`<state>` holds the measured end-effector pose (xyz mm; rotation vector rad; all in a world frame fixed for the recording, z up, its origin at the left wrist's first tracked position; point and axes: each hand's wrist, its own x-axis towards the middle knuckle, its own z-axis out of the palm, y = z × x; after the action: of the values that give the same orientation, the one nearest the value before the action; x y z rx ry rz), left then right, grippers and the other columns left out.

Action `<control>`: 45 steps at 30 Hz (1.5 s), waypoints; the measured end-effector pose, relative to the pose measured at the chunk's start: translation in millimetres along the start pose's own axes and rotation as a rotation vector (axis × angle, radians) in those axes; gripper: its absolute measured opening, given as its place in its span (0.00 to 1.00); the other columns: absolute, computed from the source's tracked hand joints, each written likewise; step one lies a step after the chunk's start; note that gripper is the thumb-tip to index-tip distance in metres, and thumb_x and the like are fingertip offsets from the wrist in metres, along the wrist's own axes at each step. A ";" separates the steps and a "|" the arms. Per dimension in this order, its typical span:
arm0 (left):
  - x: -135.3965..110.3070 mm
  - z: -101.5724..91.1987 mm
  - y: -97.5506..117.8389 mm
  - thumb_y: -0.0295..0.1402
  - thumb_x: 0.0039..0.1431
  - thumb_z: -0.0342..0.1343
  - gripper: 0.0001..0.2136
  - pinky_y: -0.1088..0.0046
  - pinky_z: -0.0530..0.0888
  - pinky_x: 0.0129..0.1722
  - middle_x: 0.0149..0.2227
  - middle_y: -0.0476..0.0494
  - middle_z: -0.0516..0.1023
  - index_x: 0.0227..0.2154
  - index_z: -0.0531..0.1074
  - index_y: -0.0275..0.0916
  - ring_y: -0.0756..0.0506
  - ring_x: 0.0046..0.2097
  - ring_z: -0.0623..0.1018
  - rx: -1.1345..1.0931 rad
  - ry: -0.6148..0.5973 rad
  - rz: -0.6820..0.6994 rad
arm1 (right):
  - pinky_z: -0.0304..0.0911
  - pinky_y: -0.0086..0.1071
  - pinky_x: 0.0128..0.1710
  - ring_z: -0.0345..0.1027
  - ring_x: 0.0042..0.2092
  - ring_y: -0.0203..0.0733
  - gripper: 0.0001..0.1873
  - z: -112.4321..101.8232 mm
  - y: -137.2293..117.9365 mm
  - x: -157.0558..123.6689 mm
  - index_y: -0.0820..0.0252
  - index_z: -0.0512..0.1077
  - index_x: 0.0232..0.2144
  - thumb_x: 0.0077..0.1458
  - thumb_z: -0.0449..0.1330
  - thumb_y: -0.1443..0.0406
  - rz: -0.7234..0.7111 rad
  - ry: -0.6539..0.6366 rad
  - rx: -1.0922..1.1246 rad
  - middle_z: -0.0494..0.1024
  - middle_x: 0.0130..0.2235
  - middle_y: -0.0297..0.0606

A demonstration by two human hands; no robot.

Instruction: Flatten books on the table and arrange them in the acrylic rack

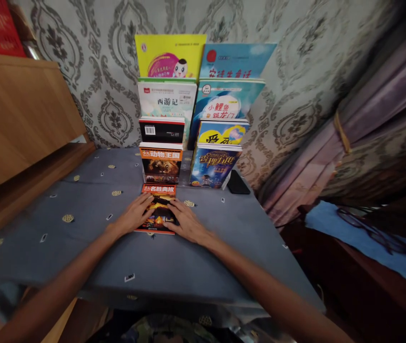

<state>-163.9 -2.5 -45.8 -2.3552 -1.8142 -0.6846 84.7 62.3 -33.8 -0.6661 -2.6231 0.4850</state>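
Observation:
An orange-covered book lies flat on the grey tablecloth, in front of a tiered display of books. My left hand rests on the book's left edge, fingers stretched out flat. My right hand lies on its right edge, fingers also spread and flat. Just behind it stands a book with a lion cover and beside that a blue fantasy book.
More upright books fill the rack behind: a black one, a white one, a yellow one, and blue ones. A black phone-like slab lies at the right. A wooden board is left, curtains right.

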 end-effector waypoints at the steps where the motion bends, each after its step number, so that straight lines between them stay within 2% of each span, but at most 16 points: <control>1: 0.3 -0.6 0.9 0.43 0.70 0.43 0.22 0.53 0.67 0.64 0.62 0.34 0.70 0.59 0.68 0.38 0.39 0.64 0.69 0.007 0.007 0.001 | 0.52 0.56 0.66 0.51 0.69 0.58 0.35 -0.6 -0.3 0.0 0.64 0.63 0.64 0.62 0.58 0.49 0.004 0.000 -0.004 0.62 0.66 0.57; 6: 4.8 -7.0 7.8 0.42 0.70 0.45 0.21 0.52 0.70 0.61 0.59 0.33 0.73 0.57 0.69 0.36 0.38 0.60 0.72 0.007 0.009 0.001 | 0.49 0.59 0.67 0.47 0.71 0.59 0.32 -6.9 -6.6 12.4 0.65 0.64 0.63 0.64 0.56 0.51 0.068 -0.035 -0.077 0.58 0.69 0.57; 11: 5.6 -7.0 10.3 0.42 0.69 0.46 0.21 0.50 0.69 0.61 0.59 0.33 0.72 0.57 0.69 0.38 0.37 0.60 0.72 -0.010 0.032 -0.025 | 0.48 0.52 0.68 0.51 0.70 0.51 0.27 -6.4 -17.4 47.6 0.65 0.64 0.63 0.67 0.53 0.58 0.030 -0.051 -0.120 0.64 0.66 0.55; 16: 5.0 -5.6 9.8 0.41 0.69 0.44 0.21 0.52 0.69 0.62 0.60 0.33 0.71 0.58 0.69 0.37 0.37 0.61 0.72 0.024 0.012 -0.042 | 0.47 0.52 0.68 0.54 0.69 0.51 0.26 -2.4 -16.2 68.8 0.67 0.64 0.62 0.67 0.53 0.59 0.075 -0.066 -0.132 0.64 0.66 0.55; 21: 4.6 -5.8 11.1 0.42 0.70 0.44 0.21 0.52 0.69 0.62 0.61 0.35 0.71 0.58 0.69 0.39 0.38 0.61 0.71 0.035 0.014 -0.048 | 0.48 0.51 0.67 0.55 0.68 0.52 0.29 -6.5 4.9 61.2 0.68 0.63 0.63 0.66 0.54 0.57 0.186 0.021 -0.136 0.65 0.65 0.55; 26: 6.0 -7.6 7.6 0.42 0.69 0.45 0.21 0.54 0.69 0.61 0.60 0.35 0.71 0.58 0.69 0.38 0.38 0.60 0.72 0.038 -0.007 -0.046 | 0.48 0.49 0.67 0.57 0.67 0.51 0.27 -10.9 21.5 53.2 0.67 0.64 0.63 0.67 0.53 0.58 0.219 0.031 -0.124 0.65 0.66 0.53; 30: 17.2 -9.1 -8.4 0.45 0.68 0.47 0.22 0.53 0.68 0.61 0.61 0.36 0.71 0.59 0.68 0.40 0.38 0.60 0.71 0.031 -0.034 -0.084 | 0.48 0.48 0.67 0.57 0.67 0.50 0.27 -8.1 23.6 53.2 0.67 0.64 0.63 0.67 0.52 0.57 0.210 0.041 -0.126 0.65 0.66 0.53; 35: 34.1 -7.2 -27.1 0.44 0.67 0.45 0.24 0.53 0.68 0.60 0.61 0.33 0.70 0.58 0.68 0.36 0.37 0.61 0.70 0.036 -0.054 -0.159 | 0.48 0.49 0.67 0.56 0.68 0.51 0.28 -4.3 25.5 53.5 0.66 0.63 0.63 0.67 0.52 0.57 0.210 0.049 -0.142 0.64 0.66 0.53; 38: 36.3 -5.2 -28.5 0.44 0.67 0.45 0.23 0.54 0.68 0.61 0.60 0.35 0.71 0.57 0.69 0.37 0.37 0.60 0.71 0.044 -0.041 -0.164 | 0.48 0.50 0.67 0.56 0.68 0.51 0.28 -4.7 25.8 52.9 0.64 0.62 0.64 0.67 0.51 0.57 0.195 0.040 -0.144 0.64 0.66 0.52; 45: 32.7 -5.5 -25.6 0.44 0.67 0.45 0.24 0.54 0.66 0.63 0.63 0.34 0.68 0.59 0.68 0.35 0.37 0.63 0.68 0.028 -0.067 -0.200 | 0.47 0.50 0.68 0.54 0.69 0.50 0.29 -9.0 19.5 52.4 0.67 0.62 0.64 0.67 0.51 0.57 0.216 0.015 -0.149 0.62 0.67 0.53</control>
<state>-183.2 32.3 -32.8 -2.2253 -2.0941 -0.6025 53.6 107.4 -19.3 -1.0031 -2.6048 0.3463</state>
